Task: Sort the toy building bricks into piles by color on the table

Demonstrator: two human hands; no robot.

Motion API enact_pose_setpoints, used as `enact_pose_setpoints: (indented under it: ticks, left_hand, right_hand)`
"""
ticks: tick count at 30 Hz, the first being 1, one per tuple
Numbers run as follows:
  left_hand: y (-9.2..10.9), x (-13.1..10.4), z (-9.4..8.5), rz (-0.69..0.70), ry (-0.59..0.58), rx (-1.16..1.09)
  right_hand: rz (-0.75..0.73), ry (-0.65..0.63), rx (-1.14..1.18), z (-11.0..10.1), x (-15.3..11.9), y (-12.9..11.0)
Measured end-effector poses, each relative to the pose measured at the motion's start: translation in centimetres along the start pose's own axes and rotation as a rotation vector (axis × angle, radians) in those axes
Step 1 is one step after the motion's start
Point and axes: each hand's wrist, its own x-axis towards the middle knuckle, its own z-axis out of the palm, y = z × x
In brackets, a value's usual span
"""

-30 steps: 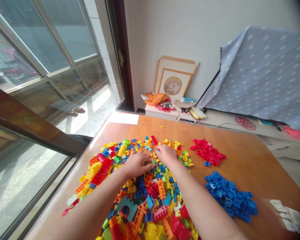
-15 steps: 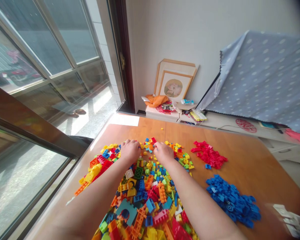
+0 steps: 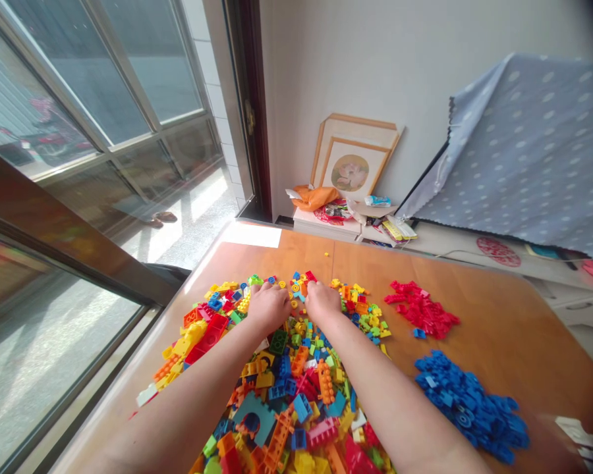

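The left hand (image 3: 268,308) and right hand (image 3: 323,303) reach, fingers curled down, into the far part of a mixed brick heap (image 3: 301,408) on a table (image 3: 366,266); any grip is hidden. To the right lie a red pile (image 3: 422,309) and, nearer, a larger blue pile (image 3: 469,405). Beyond, picture frames (image 3: 350,172) lean against the wall (image 3: 375,52).

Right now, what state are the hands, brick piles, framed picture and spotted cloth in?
Left hand: curled, its hold hidden.
Right hand: curled, its hold hidden.
Mixed bricks: loose, colours jumbled.
Red pile: loose, set apart.
Blue pile: loose, set apart.
Framed picture: leaning at the wall.
Spotted cloth: draped.
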Motion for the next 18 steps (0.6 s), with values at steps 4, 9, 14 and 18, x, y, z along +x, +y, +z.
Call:
enact_pose_setpoints:
  ticks: [4, 9, 14, 18]
  left_hand:
    - [0.9, -0.7, -0.4, 0.067, -0.01, -0.046]
    - [1.7, -1.9, -0.8, 0.202, -0.051, -0.159]
    - [-0.4, -2.6, -1.1, 0.166, 0.059, -0.222]
    - [-3.9, -2.5, -1.6, -0.056, 0.192, -0.17]
  right_hand:
    - [0.015, -0.006, 0.058, 0.0, -0.4, 0.4]
    - [0.084, -0.026, 0.421, 0.2, -1.6, 2.1]
    - [0.194, -0.139, 1.479, -0.4, -4.0, 4.8]
    - [0.188, -0.252, 2.164, -1.4, -5.7, 6.0]
